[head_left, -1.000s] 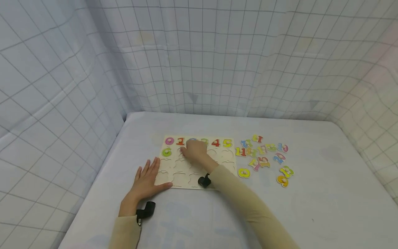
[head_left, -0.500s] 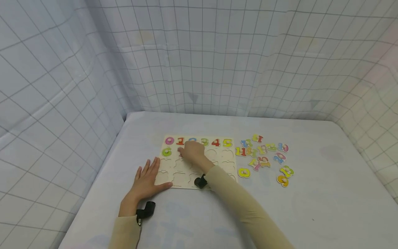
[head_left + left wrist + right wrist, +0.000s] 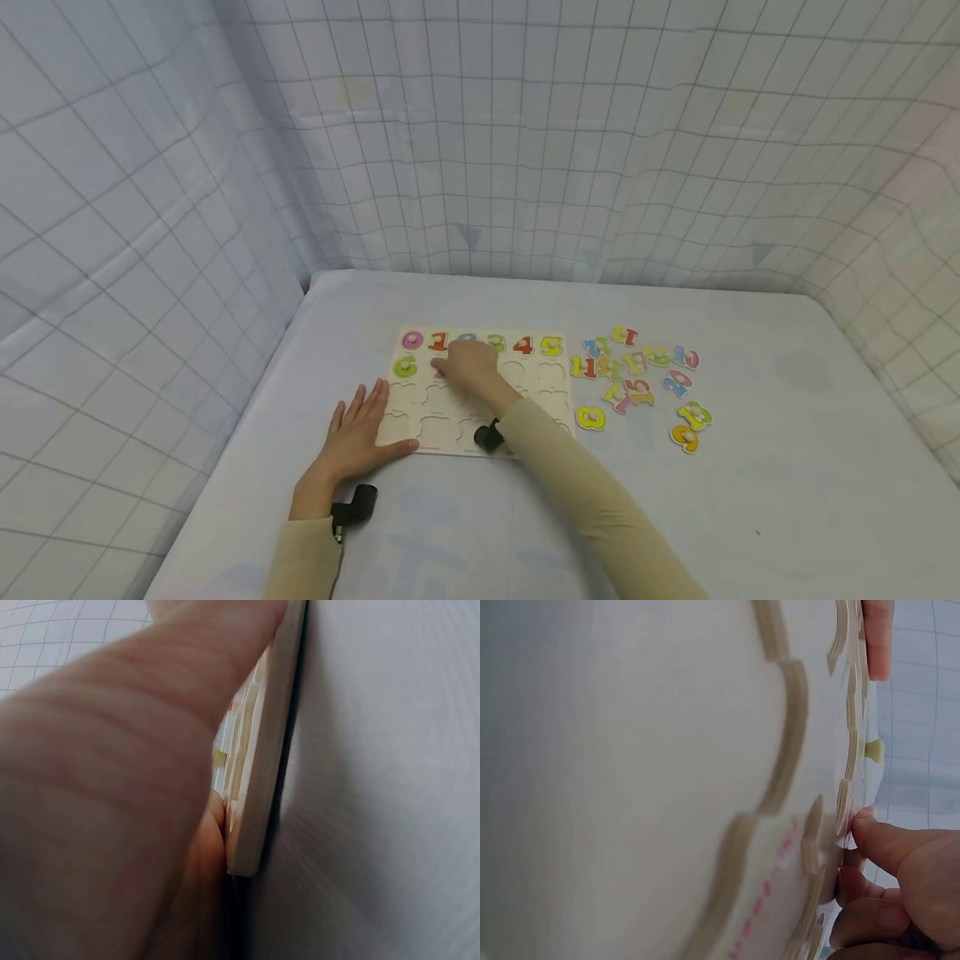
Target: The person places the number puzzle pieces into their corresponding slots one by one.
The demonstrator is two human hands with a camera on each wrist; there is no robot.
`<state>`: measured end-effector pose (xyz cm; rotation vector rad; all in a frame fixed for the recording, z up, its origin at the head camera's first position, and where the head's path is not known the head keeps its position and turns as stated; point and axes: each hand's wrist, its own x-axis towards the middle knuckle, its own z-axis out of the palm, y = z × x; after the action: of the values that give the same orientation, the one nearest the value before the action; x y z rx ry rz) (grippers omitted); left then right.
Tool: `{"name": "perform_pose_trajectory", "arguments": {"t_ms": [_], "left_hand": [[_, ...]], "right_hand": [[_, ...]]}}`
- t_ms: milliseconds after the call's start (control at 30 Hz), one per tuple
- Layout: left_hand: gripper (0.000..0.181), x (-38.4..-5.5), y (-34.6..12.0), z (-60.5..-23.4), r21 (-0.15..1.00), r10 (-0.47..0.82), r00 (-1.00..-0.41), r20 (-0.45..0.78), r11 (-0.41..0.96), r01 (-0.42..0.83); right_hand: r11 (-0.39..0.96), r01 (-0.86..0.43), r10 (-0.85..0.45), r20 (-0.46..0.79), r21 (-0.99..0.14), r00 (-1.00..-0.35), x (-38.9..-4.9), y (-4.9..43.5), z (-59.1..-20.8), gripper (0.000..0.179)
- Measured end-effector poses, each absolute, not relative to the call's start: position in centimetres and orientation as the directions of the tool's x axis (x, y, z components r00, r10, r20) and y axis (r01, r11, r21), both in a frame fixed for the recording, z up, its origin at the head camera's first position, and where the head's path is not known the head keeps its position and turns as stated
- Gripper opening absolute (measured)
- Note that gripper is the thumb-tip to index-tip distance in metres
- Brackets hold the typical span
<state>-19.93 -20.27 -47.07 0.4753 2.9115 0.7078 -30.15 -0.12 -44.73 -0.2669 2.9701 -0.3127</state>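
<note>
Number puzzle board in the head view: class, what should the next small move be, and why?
Probably a gentle press of the right hand to seat the pinkish piece: its curled fingers are at the board just right of the green 6, where that piece partly shows. The left hand rests at the board's left edge, which may steady it.

The left hand (image 3: 358, 437) lies spread at the lower-left corner of a number board (image 3: 435, 429); the right hand (image 3: 472, 367) grips a mostly hidden pink piece (image 3: 439, 374) at row 2; a green 6 (image 3: 406, 367) sits beside it; loose number pieces (image 3: 639, 391) lie right of the board.
</note>
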Motion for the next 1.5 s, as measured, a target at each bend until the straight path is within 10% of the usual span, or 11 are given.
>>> {"name": "perform_pose_trajectory", "arguments": {"t_ms": [700,1500], "left_hand": [[0.109,-20.0,-20.1,-47.6,0.472,0.318,-0.947,-0.035,0.841,0.265],[0.11,-20.3,-20.2,-47.6,0.453,0.313,-0.948,-0.053,0.854,0.257]], "right_hand": [[0.866,-0.298,-0.403,-0.206,-0.402,-0.892,-26.6,6.5,-43.2,0.03],[0.887,-0.293,-0.429,-0.402,-0.356,-0.809,-23.6,21.9,-43.0,0.026]]}}
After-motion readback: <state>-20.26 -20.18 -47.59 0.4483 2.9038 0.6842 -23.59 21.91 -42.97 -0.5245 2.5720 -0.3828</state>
